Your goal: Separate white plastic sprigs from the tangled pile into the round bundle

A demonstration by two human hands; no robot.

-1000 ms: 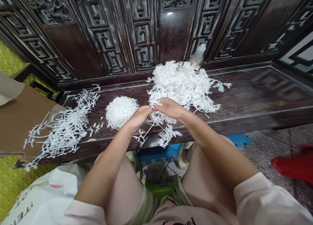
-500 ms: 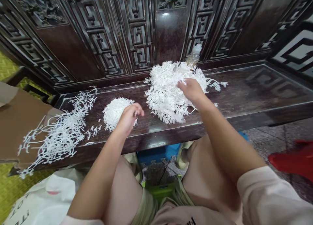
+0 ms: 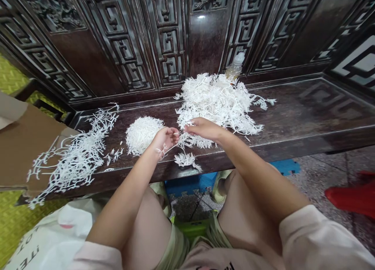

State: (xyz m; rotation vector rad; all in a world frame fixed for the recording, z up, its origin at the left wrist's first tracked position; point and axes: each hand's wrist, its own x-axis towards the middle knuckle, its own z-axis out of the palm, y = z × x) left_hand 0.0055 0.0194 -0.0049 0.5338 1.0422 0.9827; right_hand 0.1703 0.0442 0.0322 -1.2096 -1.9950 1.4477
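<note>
two hands work over the bench (image 3: 293,106), close together in front of its middle. the right hand (image 3: 202,129) pinches one white sprig (image 3: 185,160) between thumb and fingers. the left hand (image 3: 168,137) is just beside it, palm up with its fingers loosely curled; whether they grip the sprig, i cannot tell. the sprig hangs below the fingertips at the bench's front edge: one leafy tuft on the right and one bare, forked end on the left, lying across the left wrist.

three white heaps rest on the bench. the largest, one leafy pile (image 3: 216,102), is just behind the right hand. one round mound (image 3: 142,135) of small pieces is beside the left hand. farther left is one tangle of bare stems (image 3: 79,156), partly over one cardboard piece (image 3: 35,141). a few loose scraps (image 3: 117,154) lie between mound and tangle, too small to count surely.

one clear bottle (image 3: 236,65) with a white cap stands behind the leafy pile. one white bag (image 3: 61,227) with lettering is below the bench's left end.
</note>
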